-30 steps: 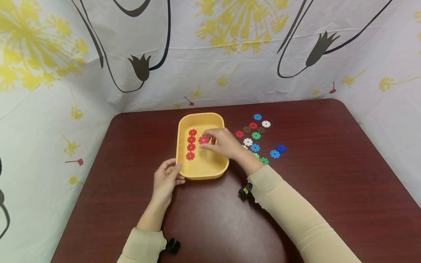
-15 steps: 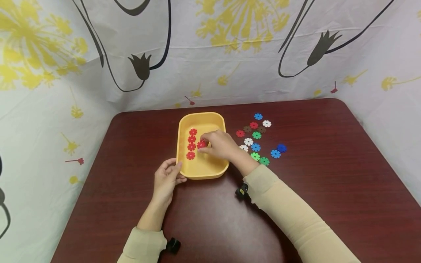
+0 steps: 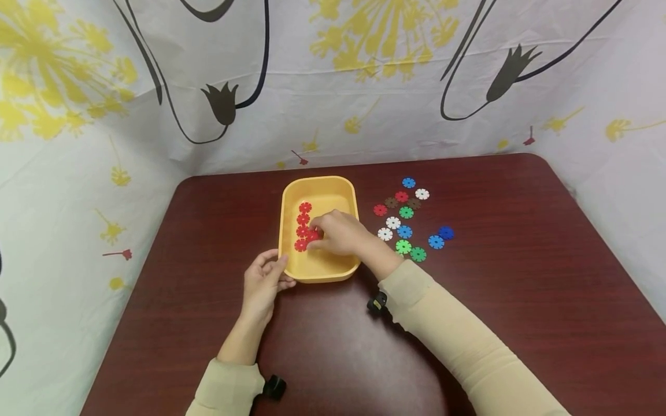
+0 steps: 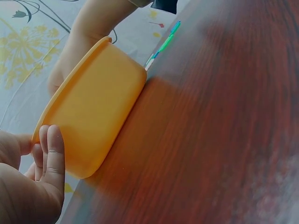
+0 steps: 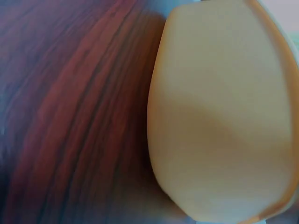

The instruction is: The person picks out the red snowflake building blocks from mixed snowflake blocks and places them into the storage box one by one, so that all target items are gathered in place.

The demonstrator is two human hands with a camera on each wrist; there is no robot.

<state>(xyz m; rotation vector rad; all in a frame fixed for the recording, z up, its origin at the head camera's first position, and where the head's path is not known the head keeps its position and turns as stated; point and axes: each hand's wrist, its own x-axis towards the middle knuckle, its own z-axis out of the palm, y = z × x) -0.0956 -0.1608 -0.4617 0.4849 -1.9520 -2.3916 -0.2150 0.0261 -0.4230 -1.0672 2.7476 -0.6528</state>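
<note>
A yellow plastic tray [image 3: 328, 268] with raised walls stands on the dark red table. My left hand [image 3: 263, 283] grips its near left corner, thumb over the rim; the left wrist view shows the fingers [image 4: 55, 149] against the outer wall. Inside the tray, several red notched discs [image 3: 303, 219] lie in a column along the left side. My right hand [image 3: 340, 232] reaches over the right wall and pinches another red notched disc [image 3: 313, 236] beside the lower part of that column. In the right wrist view the tray's outer wall [image 5: 219, 112] hides the hand.
To the tray's right, loose notched discs are scattered on the table [image 3: 520, 277]: a green disc [image 3: 418, 254], a white disc [image 3: 385, 234], a dark blue disc [image 3: 446, 233], a brown disc [image 3: 391, 203], a red disc [image 3: 380, 210] and others. A patterned cloth [image 3: 312, 86] hangs behind the table.
My right hand has moved left and toward the near side inside the tray, bringing the pinched red disc up against the column. The left hand and the tray have stayed put.
</note>
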